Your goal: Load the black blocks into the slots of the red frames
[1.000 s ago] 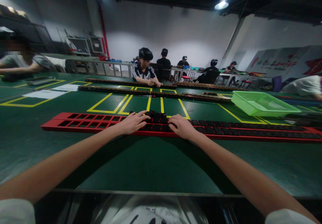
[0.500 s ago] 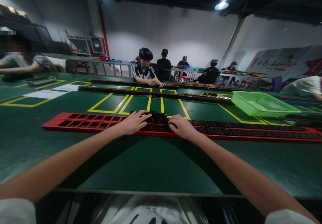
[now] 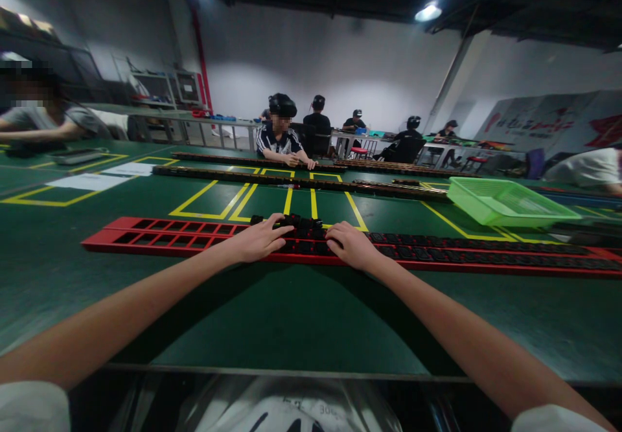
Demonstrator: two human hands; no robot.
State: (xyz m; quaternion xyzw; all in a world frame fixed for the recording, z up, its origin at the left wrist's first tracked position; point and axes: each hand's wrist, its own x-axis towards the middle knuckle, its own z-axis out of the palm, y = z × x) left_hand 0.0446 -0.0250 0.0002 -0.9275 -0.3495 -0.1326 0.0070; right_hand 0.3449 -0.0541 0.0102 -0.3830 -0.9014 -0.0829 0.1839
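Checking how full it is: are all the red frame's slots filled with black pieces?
No, several open slots toward the left end of the red frame hold no black pieces.

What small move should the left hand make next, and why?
Perhaps the left hand should move a black piece toward the open slots of the red frame: pieces sit bunched at its far edge, while those slots look unfilled.

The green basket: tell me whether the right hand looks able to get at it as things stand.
Probably yes, with a stretch: the green basket sits beyond the red frame, to the right of the right hand, and nothing tall shows between them.
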